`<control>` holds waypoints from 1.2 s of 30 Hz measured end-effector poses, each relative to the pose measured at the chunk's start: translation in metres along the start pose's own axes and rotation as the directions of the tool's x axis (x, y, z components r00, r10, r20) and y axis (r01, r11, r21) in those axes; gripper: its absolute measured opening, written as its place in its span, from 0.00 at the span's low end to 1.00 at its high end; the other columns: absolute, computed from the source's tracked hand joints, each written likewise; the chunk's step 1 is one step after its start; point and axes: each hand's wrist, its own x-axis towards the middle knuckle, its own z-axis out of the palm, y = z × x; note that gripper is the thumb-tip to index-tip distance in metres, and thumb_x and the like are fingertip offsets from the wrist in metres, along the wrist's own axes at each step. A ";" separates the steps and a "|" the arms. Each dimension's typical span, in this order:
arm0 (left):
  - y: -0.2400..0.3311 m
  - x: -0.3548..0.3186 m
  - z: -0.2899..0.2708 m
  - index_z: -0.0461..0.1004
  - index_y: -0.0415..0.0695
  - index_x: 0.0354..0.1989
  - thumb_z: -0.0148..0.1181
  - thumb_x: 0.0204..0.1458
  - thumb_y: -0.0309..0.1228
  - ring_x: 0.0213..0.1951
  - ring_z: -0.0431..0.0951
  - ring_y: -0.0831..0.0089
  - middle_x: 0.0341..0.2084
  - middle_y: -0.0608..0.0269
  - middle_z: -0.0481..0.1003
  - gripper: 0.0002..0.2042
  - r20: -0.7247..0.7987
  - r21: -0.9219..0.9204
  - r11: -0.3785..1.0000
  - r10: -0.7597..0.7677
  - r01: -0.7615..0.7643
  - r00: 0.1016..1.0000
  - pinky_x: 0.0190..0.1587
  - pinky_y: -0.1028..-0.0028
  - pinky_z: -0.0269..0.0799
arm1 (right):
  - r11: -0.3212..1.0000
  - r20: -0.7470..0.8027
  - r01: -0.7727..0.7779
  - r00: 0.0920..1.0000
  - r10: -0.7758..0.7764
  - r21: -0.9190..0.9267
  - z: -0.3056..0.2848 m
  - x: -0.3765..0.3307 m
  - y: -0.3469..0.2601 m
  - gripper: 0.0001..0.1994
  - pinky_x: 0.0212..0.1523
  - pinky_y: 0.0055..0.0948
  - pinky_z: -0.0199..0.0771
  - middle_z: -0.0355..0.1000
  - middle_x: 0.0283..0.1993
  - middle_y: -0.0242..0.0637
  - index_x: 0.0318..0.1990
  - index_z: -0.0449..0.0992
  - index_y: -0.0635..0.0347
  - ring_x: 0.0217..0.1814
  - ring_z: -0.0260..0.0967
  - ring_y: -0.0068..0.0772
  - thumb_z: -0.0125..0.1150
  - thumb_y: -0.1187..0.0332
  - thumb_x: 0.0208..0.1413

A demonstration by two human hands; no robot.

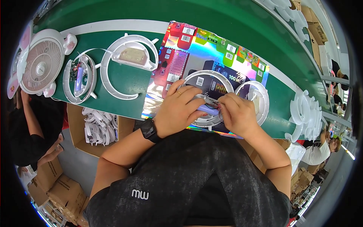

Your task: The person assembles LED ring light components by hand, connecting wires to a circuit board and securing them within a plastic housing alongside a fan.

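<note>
On a shiny printed sheet, both hands work over a white round plastic housing. A purple cylinder, which looks like a battery cell, lies in it. My left hand rests over the housing's left side, its fingers curled round the rim and against the cylinder. At the cylinder's right end my right hand is closed in a pinch. What sits between its fingertips is too small to make out. A white curved ring stands behind the hands, and another white rounded part lies just beyond my right hand.
Left on the green table lie a C-shaped white frame, an open housing with a circuit board and a round fan. White parts are stacked at right. A carton of white parts stands below; a person is at left.
</note>
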 end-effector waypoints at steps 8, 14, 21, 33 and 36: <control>-0.001 0.000 0.000 0.77 0.47 0.40 0.72 0.43 0.37 0.51 0.75 0.61 0.47 0.60 0.75 0.16 -0.002 0.006 1.000 0.004 -0.004 1.000 0.64 0.54 0.58 | 0.999 0.016 0.015 1.000 -0.015 0.035 0.000 0.001 0.005 0.11 0.33 0.37 0.78 0.76 0.38 0.43 0.41 0.78 0.64 0.34 0.77 0.46 0.63 0.79 0.48; 0.000 0.002 0.000 0.77 0.47 0.41 0.72 0.43 0.37 0.52 0.75 0.61 0.47 0.60 0.75 0.17 0.003 -0.008 1.000 0.012 -0.012 1.000 0.65 0.54 0.57 | 1.000 -0.023 0.001 1.000 0.000 0.015 0.006 -0.004 0.005 0.13 0.34 0.37 0.77 0.75 0.40 0.39 0.44 0.78 0.60 0.37 0.77 0.45 0.65 0.75 0.48; -0.004 0.002 -0.013 0.77 0.47 0.43 0.72 0.44 0.36 0.55 0.75 0.59 0.50 0.59 0.75 0.18 0.106 -0.011 0.999 -0.036 0.038 0.994 0.67 0.51 0.53 | 0.992 -0.444 0.047 0.891 -0.094 -0.115 -0.023 -0.019 -0.006 0.17 0.38 0.38 0.77 0.75 0.41 0.40 0.44 0.78 0.62 0.43 0.73 0.46 0.69 0.75 0.43; 0.022 0.080 -0.013 0.78 0.45 0.48 0.67 0.49 0.30 0.48 0.79 0.57 0.47 0.58 0.79 0.16 0.318 0.064 0.987 0.119 -0.147 0.941 0.52 0.61 0.74 | 1.000 -0.363 -0.018 0.931 0.023 0.017 0.032 -0.068 -0.005 0.15 0.45 0.39 0.76 0.75 0.46 0.36 0.42 0.79 0.58 0.49 0.73 0.43 0.68 0.71 0.44; 0.018 0.084 -0.008 0.78 0.46 0.40 0.67 0.51 0.31 0.31 0.81 0.58 0.31 0.58 0.81 0.10 0.431 -0.011 1.000 -0.006 0.012 0.902 0.32 0.64 0.75 | 1.000 -0.363 0.003 0.932 0.006 0.023 0.053 -0.075 -0.001 0.17 0.46 0.39 0.73 0.73 0.51 0.35 0.45 0.79 0.55 0.52 0.71 0.41 0.68 0.68 0.45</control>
